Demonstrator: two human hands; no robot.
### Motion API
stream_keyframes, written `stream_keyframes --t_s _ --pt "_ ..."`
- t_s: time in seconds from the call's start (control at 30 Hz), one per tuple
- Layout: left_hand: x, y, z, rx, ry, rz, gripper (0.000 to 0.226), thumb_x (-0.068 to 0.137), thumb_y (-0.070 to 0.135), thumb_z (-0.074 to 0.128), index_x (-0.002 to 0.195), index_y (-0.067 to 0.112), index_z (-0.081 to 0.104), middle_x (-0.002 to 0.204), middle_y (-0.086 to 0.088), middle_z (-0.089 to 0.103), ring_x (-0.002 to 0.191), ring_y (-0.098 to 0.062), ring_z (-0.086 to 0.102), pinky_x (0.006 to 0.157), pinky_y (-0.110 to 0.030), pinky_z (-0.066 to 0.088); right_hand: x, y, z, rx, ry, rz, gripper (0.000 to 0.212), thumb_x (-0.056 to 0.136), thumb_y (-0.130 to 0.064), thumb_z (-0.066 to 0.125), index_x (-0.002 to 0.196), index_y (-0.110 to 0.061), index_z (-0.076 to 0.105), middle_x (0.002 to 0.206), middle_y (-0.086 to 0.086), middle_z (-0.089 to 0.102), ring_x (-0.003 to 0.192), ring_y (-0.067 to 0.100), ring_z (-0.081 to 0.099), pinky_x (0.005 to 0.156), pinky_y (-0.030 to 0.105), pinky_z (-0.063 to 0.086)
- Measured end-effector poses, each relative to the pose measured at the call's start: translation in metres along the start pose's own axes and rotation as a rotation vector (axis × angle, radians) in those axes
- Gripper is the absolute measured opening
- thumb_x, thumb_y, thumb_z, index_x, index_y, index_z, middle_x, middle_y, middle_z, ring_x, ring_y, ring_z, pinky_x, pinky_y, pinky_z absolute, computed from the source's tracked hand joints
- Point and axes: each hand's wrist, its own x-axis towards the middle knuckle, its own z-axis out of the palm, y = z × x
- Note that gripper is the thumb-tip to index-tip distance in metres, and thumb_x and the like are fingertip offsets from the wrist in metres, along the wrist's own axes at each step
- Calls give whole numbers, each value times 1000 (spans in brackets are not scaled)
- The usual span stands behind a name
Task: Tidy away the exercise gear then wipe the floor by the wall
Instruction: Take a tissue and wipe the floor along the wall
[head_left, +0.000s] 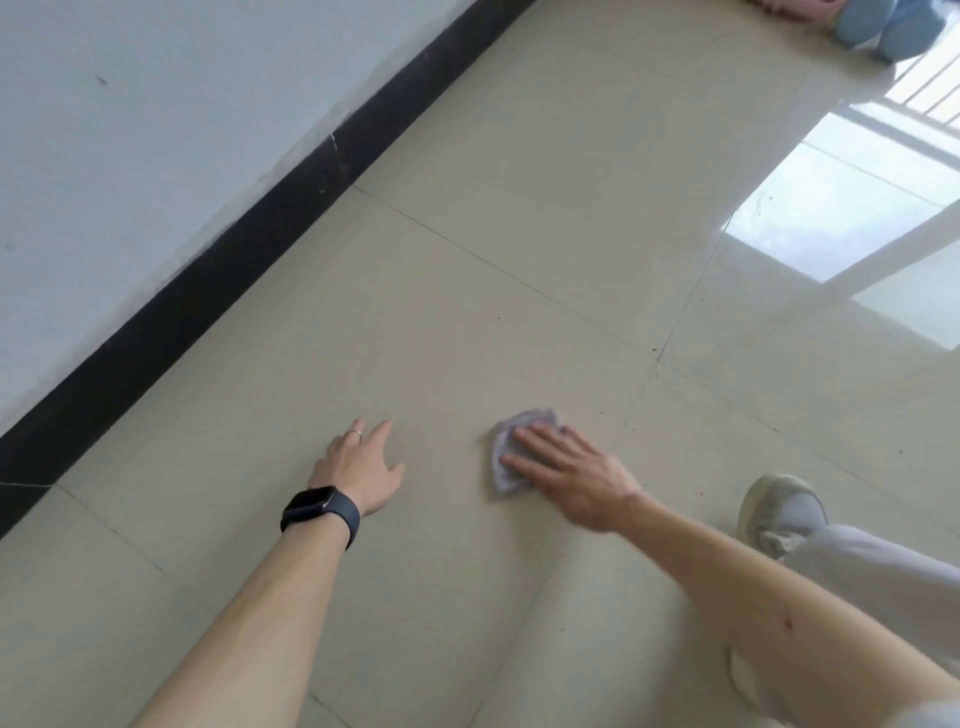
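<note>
A small grey cloth lies flat on the beige tiled floor. My right hand presses on it with straight, spread fingers that cover its right half. My left hand rests flat on the bare tile to the left of the cloth, fingers spread, a ring on one finger and a dark watch on the wrist. The wall with its black skirting board runs diagonally along the left, about one tile away from both hands.
My grey shoe and pale trouser leg sit on the floor at the right. Blue and pink soft items lie at the top right corner. A bright window reflection gleams on the tiles at the right.
</note>
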Motion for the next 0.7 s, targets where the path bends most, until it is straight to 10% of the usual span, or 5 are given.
stream_keyframes --t_s 0.13,0.23,0.47,0.7 --pt "1 43 30 -46 46 -19 72 97 49 46 156 42 5 166 -1 -7 151 -30 2 116 -49 23 22 91 -30 187 61 652 58 104 -28 27 157 -37 7 167 5 -2 153 25 -4 124 44 4" --pt "0 68 50 -69 26 -79 77 94 60 44 153 49 -4 165 1 -17 151 -35 -6 114 -56 23 36 93 -35 230 35 771 73 95 -15 32 158 -33 -1 165 7 -13 151 28 -15 124 43 -4" --pt "15 117 43 -103 50 -272 84 88 70 43 153 48 -5 164 -13 -7 143 -46 15 110 -54 28 61 103 -53 -138 -189 -144 75 99 -16 40 155 -42 -3 165 -2 -16 151 23 -16 124 41 -2" --pt "46 151 17 -129 59 -224 81 91 60 47 150 53 -8 164 2 -18 147 -44 3 109 -57 26 95 187 -76 -221 -241 -372 74 103 -22 38 152 -49 -10 164 -8 -20 150 16 -18 123 36 -2"
